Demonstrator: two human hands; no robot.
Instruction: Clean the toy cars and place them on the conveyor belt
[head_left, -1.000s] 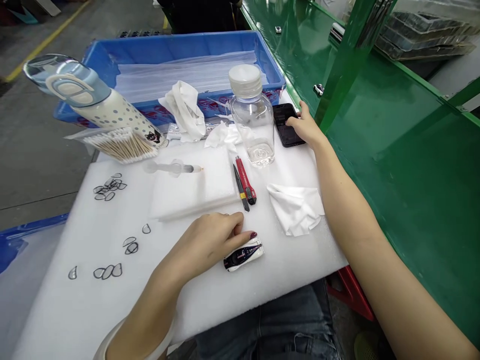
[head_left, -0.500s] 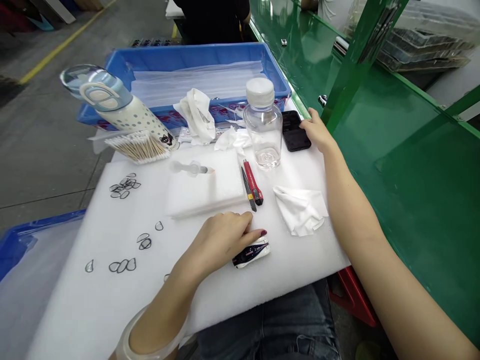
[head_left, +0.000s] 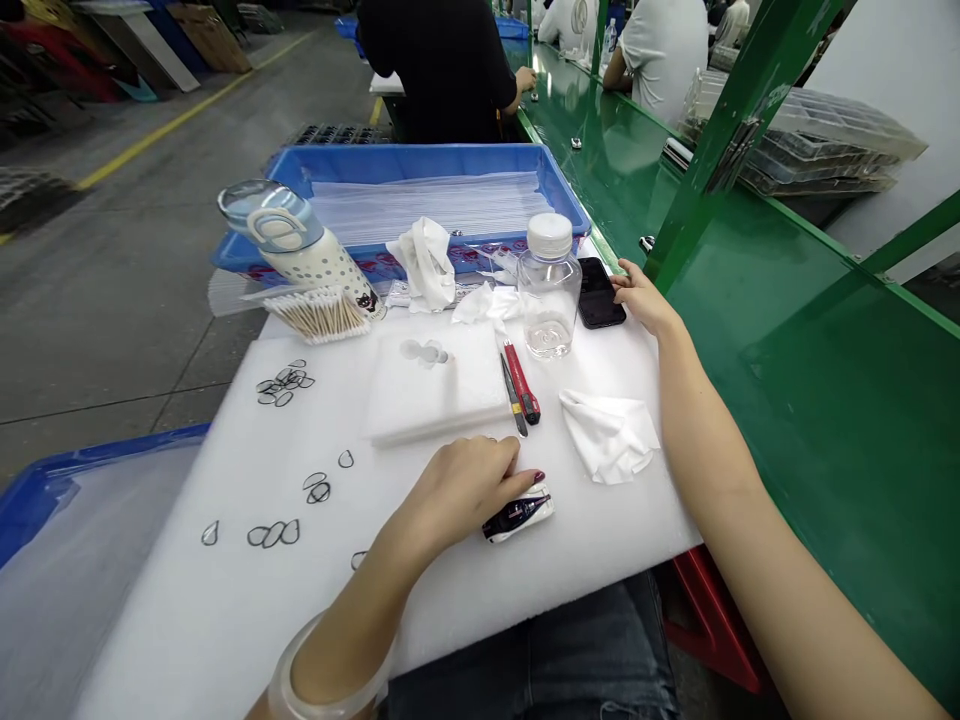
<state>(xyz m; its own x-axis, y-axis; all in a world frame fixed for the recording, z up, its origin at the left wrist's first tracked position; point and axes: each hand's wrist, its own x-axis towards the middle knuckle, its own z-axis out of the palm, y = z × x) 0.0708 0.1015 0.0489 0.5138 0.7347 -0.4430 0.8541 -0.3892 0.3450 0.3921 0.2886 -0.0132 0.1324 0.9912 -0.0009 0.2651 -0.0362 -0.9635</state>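
My left hand is closed over the white board, its fingers curled under. Its thumb lies along a small white-and-dark toy car; the undersides of the fingers are hidden. My right hand reaches to the far right of the board. Its fingers are apart and touch the right edge of a black phone lying flat. Just beyond my left hand lie tweezers and a red utility knife. A crumpled white cloth sits between my two arms.
A clear bottle, a dotted flask, cotton swabs and a foam block stand farther back. Dark rings lie at left. Behind is a blue tray; a green bench runs along the right. Several people sit ahead.
The view has tilted up, so everything appears lower and slightly right, and more of the people ahead shows. Both hands keep about the same places by the toy car and the phone.
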